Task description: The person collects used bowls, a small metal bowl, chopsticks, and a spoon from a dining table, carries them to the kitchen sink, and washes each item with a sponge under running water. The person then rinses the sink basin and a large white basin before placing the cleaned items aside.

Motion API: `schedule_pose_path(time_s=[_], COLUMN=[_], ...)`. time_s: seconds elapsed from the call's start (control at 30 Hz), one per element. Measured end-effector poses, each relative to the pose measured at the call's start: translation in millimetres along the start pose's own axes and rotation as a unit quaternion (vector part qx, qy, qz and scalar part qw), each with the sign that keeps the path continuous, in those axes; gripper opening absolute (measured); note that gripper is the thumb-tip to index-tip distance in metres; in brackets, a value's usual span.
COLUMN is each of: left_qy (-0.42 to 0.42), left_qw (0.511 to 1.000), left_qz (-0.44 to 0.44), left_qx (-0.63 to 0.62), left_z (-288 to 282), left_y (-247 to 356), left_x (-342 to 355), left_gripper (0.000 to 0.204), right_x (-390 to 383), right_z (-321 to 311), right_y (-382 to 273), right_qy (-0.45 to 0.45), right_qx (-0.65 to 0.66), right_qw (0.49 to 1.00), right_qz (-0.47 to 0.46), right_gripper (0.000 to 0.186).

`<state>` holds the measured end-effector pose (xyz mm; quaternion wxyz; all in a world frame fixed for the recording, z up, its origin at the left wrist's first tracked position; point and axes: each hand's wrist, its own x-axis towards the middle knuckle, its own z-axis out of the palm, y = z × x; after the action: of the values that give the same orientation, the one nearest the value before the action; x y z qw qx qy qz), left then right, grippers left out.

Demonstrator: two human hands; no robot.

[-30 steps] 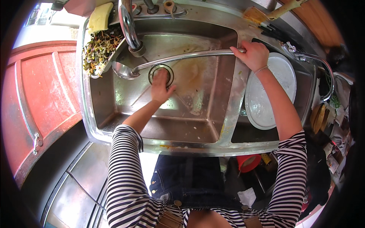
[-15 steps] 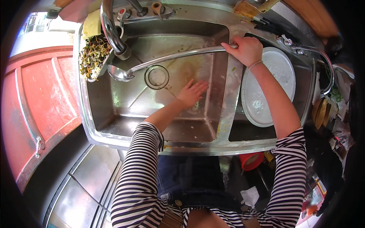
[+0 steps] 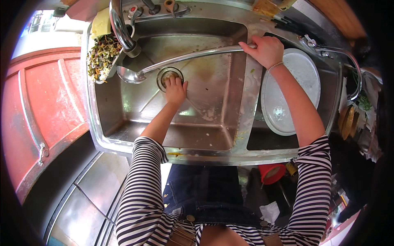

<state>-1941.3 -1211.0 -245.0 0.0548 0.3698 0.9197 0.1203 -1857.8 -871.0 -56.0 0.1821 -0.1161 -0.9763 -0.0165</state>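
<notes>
In the large sink basin [image 3: 205,135], my left hand [image 3: 175,90] is at the round drain [image 3: 159,84], fingers reaching down over it and thumb held apart. What lies under the fingertips is hidden. My right hand [image 3: 267,52] is closed round the end of a long-handled metal ladle [image 3: 193,54], above the divider between the two basins. The ladle slants across the large basin, its rounded bowl down at the left, below the curved faucet [image 3: 119,30]. Brownish smears and small bits lie on the basin floor.
A white oval plate [image 3: 287,98] leans in the smaller right basin. Chopped vegetable scraps [image 3: 102,57] and a yellow sponge-like block [image 3: 101,24] are at the left rim. A second faucet [image 3: 356,74] arches at the right. A red container [image 3: 271,174] stands below the counter.
My left hand has moved leftward across the basin floor, from right of the drain to over it. The right hand keeps the ladle in nearly the same place.
</notes>
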Motion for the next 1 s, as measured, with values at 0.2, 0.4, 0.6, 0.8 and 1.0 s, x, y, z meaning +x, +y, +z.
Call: schedule_pose_path(time_s=[0.2, 0.4, 0.6, 0.8, 1.0], left_qy=[0.067, -0.058, -0.008, 0.033, -0.082], left_qw=[0.996, 0.997, 0.996, 0.997, 0.994], left_qz=[0.062, 0.032, 0.083, 0.065, 0.074], left_qx=[0.003, -0.026, -0.012, -0.014, -0.007], left_z=[-9.2, -4.2, -7.6, -6.5, -16.5], left_y=[-11.7, -11.7, -18.9, -15.0, -25.2], left_x=[-2.8, -6.0, -0.7, -1.5, -8.5], left_gripper=[0.039, 0.030, 0.024, 0.021, 0.023], right_x=[-1.4, -1.1, -0.5, -1.3, 0.3], right_z=[2.3, 0.8, 1.0, 1.1, -2.1], right_y=[0.6, -0.3, -0.3, -0.9, -2.2], right_qy=[-0.015, -0.018, -0.027, -0.031, -0.063], right_qx=[-0.007, -0.004, -0.016, -0.015, -0.011], right_qw=[1.000, 1.000, 0.999, 0.999, 0.998], right_qz=[0.005, 0.012, 0.008, 0.009, 0.027], right_gripper=[0.046, 0.046, 0.047, 0.048, 0.048])
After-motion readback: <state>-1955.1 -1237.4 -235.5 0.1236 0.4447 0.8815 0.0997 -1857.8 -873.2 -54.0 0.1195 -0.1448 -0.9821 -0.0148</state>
